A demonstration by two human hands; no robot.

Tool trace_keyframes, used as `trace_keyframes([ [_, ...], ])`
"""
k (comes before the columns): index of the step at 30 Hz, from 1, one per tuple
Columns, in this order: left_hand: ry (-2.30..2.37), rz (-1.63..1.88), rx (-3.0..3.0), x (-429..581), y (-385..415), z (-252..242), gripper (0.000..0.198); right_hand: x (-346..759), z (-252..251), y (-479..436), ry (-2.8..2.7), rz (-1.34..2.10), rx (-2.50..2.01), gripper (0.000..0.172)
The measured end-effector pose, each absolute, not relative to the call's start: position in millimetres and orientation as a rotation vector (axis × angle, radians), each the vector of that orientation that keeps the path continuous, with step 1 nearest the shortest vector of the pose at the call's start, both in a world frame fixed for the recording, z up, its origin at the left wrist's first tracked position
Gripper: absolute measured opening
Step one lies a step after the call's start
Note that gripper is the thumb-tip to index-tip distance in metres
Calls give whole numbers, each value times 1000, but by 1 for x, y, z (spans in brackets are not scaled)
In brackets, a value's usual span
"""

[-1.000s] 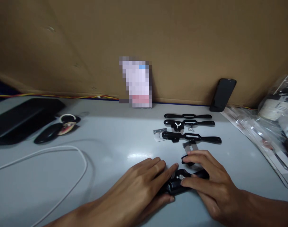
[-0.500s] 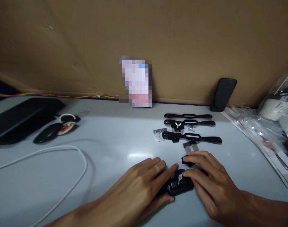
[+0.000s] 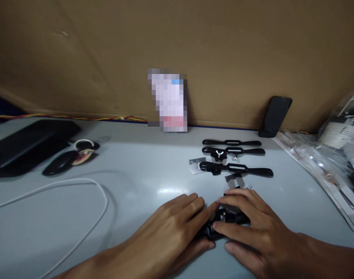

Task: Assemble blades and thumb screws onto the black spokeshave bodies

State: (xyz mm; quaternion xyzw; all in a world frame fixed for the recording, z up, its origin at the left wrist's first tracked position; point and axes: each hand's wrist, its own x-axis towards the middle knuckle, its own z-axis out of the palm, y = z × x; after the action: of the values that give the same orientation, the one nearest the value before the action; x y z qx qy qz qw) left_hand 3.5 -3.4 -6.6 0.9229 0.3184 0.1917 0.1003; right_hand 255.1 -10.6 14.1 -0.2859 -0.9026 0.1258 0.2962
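Observation:
A black metal spokeshave (image 3: 240,219) lies low on the table, partly hidden by both hands. My left hand (image 3: 177,223) is closed around its left end, with the index finger stretched along the top and the thumb at the near side. A shiny thumbscrew (image 3: 222,215) stands on its middle part. My right hand (image 3: 256,223) is over the right side, its fingers apart, the fingertips beside the screw and touching the tool. Its thumb rests lower, apart from the fingers. Just behind it lie a flat metal blade (image 3: 234,181) and a small wing screw (image 3: 248,186).
Further back lie black spokeshave bodies (image 3: 258,171), a blade (image 3: 196,166) and a wing screw (image 3: 236,159). A phone (image 3: 275,116) leans on the cardboard wall (image 3: 223,58). Packaged goods (image 3: 325,174) lie right; a white cable (image 3: 104,193), keys (image 3: 84,145) and a black case (image 3: 34,143) left.
My right hand has shifted left over the spokeshave, and its fingers have spread around the thumbscrew. The thumbscrew shows at a different angle. My left hand has stayed in place.

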Motion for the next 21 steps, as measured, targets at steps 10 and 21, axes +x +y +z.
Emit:
trace_keyframes([
  [10, 990, 585, 2665, 6, -4, -3, 15, 250, 6, -8, -2314, 316, -918, 19],
  [21, 956, 627, 2641, 6, -3, -4, 20, 250, 17, -8, -2191, 363, -804, 15],
])
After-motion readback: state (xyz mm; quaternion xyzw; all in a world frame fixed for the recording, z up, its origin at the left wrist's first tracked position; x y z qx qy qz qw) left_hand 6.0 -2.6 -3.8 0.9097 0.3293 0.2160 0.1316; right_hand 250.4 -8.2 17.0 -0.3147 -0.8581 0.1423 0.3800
